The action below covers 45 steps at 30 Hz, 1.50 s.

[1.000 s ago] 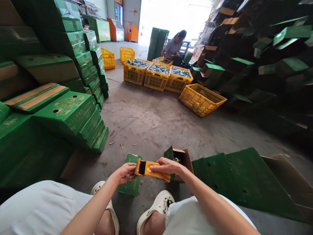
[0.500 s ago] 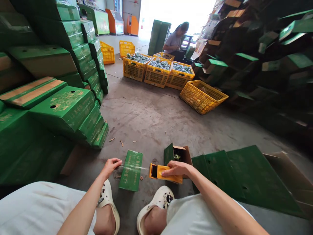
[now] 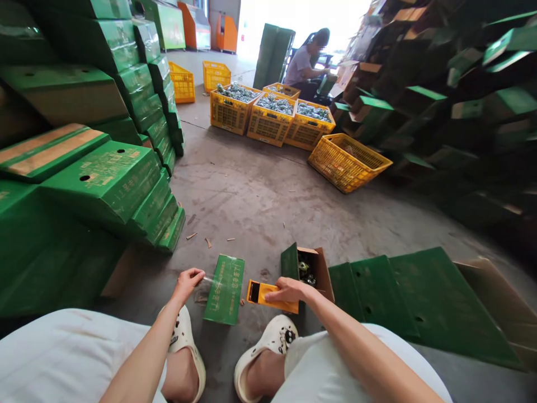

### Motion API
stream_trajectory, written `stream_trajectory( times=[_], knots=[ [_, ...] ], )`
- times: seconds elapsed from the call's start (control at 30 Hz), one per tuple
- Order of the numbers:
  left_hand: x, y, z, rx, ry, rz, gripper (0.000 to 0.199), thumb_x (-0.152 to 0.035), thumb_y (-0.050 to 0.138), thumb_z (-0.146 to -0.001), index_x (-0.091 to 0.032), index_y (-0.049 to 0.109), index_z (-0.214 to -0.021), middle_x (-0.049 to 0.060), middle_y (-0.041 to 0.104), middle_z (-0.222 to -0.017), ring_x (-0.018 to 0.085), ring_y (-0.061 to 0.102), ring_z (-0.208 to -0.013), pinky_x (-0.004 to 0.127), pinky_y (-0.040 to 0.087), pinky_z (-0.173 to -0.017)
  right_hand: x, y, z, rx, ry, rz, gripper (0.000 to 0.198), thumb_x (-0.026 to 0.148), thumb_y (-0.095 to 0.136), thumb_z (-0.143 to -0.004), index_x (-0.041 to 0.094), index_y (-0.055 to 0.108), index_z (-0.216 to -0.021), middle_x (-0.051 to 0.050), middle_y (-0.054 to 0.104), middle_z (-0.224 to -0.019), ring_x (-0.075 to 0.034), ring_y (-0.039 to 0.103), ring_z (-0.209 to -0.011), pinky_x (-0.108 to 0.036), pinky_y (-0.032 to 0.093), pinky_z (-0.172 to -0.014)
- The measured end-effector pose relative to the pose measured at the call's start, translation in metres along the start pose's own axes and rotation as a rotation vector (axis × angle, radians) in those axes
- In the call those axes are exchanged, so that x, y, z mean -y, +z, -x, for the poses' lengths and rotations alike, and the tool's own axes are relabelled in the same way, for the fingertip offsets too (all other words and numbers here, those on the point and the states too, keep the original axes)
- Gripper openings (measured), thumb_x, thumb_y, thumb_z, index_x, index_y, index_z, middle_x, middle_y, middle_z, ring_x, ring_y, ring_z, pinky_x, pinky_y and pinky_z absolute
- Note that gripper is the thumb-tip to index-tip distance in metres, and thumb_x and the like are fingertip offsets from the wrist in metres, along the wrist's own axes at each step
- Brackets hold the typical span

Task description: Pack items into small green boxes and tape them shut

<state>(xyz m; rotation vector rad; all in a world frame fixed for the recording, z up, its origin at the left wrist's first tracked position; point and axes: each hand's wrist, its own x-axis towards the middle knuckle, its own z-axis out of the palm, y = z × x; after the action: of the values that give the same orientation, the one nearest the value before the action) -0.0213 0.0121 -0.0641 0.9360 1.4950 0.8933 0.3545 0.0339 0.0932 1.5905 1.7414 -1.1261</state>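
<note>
A closed green carton (image 3: 226, 288) stands on the floor between my feet. Left of it, my left hand (image 3: 187, 284) pinches the end of a strip of clear packing tape (image 3: 208, 280), which reaches to the carton. My right hand (image 3: 289, 291) grips a yellow-orange tape dispenser (image 3: 260, 293) just right of the carton, apart from it. Behind that hand sits an open green carton (image 3: 289, 263) with dark green, shiny packed items inside.
Stacked green cartons (image 3: 109, 173) rise on the left, and more boxes (image 3: 423, 123) pile up at right. Flattened green cardboard (image 3: 444, 308) lies by my right knee. Ahead are filled yellow crates (image 3: 271, 126), a tilted yellow crate (image 3: 348, 162) and a seated person (image 3: 302, 64).
My right hand has moved left with the tape dispenser, closer to the carton. My left hand has shifted slightly left, still pinching the tape. The seated person's arm now reaches forward.
</note>
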Motion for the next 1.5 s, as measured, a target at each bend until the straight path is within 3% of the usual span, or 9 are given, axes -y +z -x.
stream_trajectory(
  times=[0.3,0.53,0.97,1.13,1.2,1.3,1.37,1.5],
  knots=[
    [0.014,0.004,-0.001,-0.033,-0.027,-0.042,0.059,-0.073,0.075,-0.06,-0.017,0.076,-0.078,0.003,0.07,-0.066,0.016,0.062,-0.062,0.028,0.048,-0.063,0.01,-0.004,-0.007,-0.009,0.014,0.048,0.051,0.066,0.072,-0.079,0.015,0.077,-0.087,-0.003,0.068,-0.077,-0.016,0.06,-0.068,-0.025,0.036,-0.055],
    [0.025,0.015,-0.005,-0.035,-0.061,-0.071,0.059,-0.074,0.072,-0.059,-0.018,0.074,-0.077,0.005,0.072,-0.069,0.019,0.066,-0.065,0.03,0.052,-0.066,0.014,0.001,-0.011,0.002,0.044,0.104,0.054,0.064,0.067,-0.085,0.014,0.079,-0.099,-0.01,0.076,-0.093,-0.021,0.068,-0.079,-0.026,0.043,-0.059],
    [0.035,0.039,-0.007,-0.01,-0.166,-0.085,0.037,-0.054,0.073,-0.073,-0.019,0.075,-0.084,0.008,0.079,-0.085,0.023,0.075,-0.084,0.034,0.059,-0.082,0.024,0.008,-0.028,0.025,0.085,0.132,0.055,0.065,0.065,-0.087,0.013,0.079,-0.102,-0.014,0.077,-0.099,-0.026,0.072,-0.088,-0.027,0.047,-0.064],
    [0.036,0.048,-0.007,-0.002,-0.233,-0.11,0.038,-0.045,0.067,-0.083,-0.016,0.074,-0.106,0.011,0.079,-0.102,0.023,0.075,-0.095,0.033,0.058,-0.087,0.023,0.009,-0.038,0.025,0.074,0.093,0.052,0.064,0.068,-0.085,0.014,0.078,-0.097,-0.012,0.077,-0.097,-0.025,0.07,-0.084,-0.027,0.046,-0.062],
    [0.036,0.051,-0.005,-0.031,-0.265,-0.159,0.049,-0.041,0.065,-0.086,-0.015,0.066,-0.127,0.014,0.076,-0.115,0.024,0.073,-0.106,0.033,0.057,-0.089,0.025,0.007,-0.038,0.031,0.063,0.107,0.053,0.063,0.066,-0.087,0.013,0.077,-0.098,-0.014,0.077,-0.099,-0.025,0.07,-0.085,-0.028,0.046,-0.062],
    [0.035,0.052,-0.001,-0.136,-0.304,-0.41,0.064,-0.04,0.061,-0.09,-0.013,0.048,-0.148,0.019,0.066,-0.132,0.028,0.064,-0.126,0.037,0.053,-0.097,0.031,0.003,-0.034,0.031,0.056,0.124,0.047,0.059,0.068,-0.087,0.014,0.077,-0.095,-0.013,0.076,-0.098,-0.025,0.07,-0.084,-0.028,0.047,-0.063],
    [0.03,0.052,0.002,-0.175,-0.288,-0.544,0.061,-0.037,0.059,-0.092,-0.011,0.048,-0.147,0.021,0.064,-0.133,0.029,0.06,-0.132,0.038,0.049,-0.104,0.033,0.002,-0.032,0.031,0.06,0.126,0.043,0.058,0.068,-0.086,0.016,0.077,-0.09,-0.011,0.075,-0.095,-0.024,0.07,-0.083,-0.026,0.046,-0.062],
    [0.011,0.067,0.013,-0.168,-0.128,-0.566,0.04,-0.026,0.045,-0.1,-0.017,0.061,-0.135,0.017,0.069,-0.127,0.027,0.065,-0.123,0.038,0.046,-0.107,0.03,0.005,-0.035,0.028,0.069,0.118,0.044,0.059,0.069,-0.086,0.016,0.075,-0.084,-0.008,0.073,-0.087,-0.022,0.067,-0.081,-0.024,0.042,-0.059]
  ],
)
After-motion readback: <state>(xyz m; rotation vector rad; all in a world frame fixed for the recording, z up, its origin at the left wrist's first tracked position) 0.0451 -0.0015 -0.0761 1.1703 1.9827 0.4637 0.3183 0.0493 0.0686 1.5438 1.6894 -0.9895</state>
